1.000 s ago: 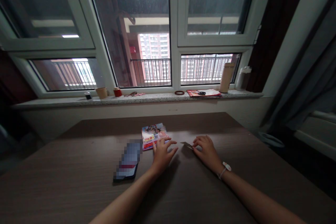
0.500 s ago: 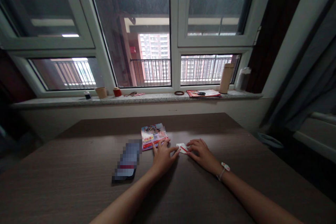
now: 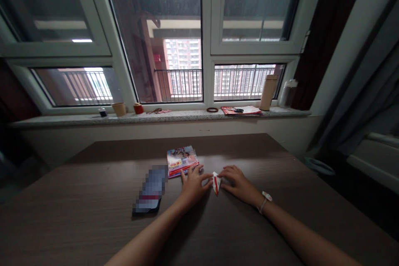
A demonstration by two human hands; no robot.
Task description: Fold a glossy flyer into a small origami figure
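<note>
A small white and red folded paper piece (image 3: pixel 216 182) stands on edge on the brown table (image 3: pixel 93 224), between my two hands. My left hand (image 3: pixel 193 185) rests on the table with its fingers spread; its index fingertip touches the paper's left side. My right hand (image 3: pixel 238 183) lies to the right with fingers curled, pinching the paper's upper right corner. A colourful booklet (image 3: pixel 181 160) lies just beyond my left hand. A dark phone (image 3: pixel 151 193) lies to the left of it.
A stone window sill (image 3: pixel 187 116) behind the table carries small cups (image 3: pixel 119 109), a red ring (image 3: pixel 213 109), red papers (image 3: pixel 241 110), a tall beige flask (image 3: pixel 268 92) and a white container (image 3: pixel 287 93). A dark curtain (image 3: pixel 361 104) hangs at the right.
My right hand slid the paper piece leftward to my left hand. The piece, first flat and dark, showed its white and red face and now stands tilted on edge.
</note>
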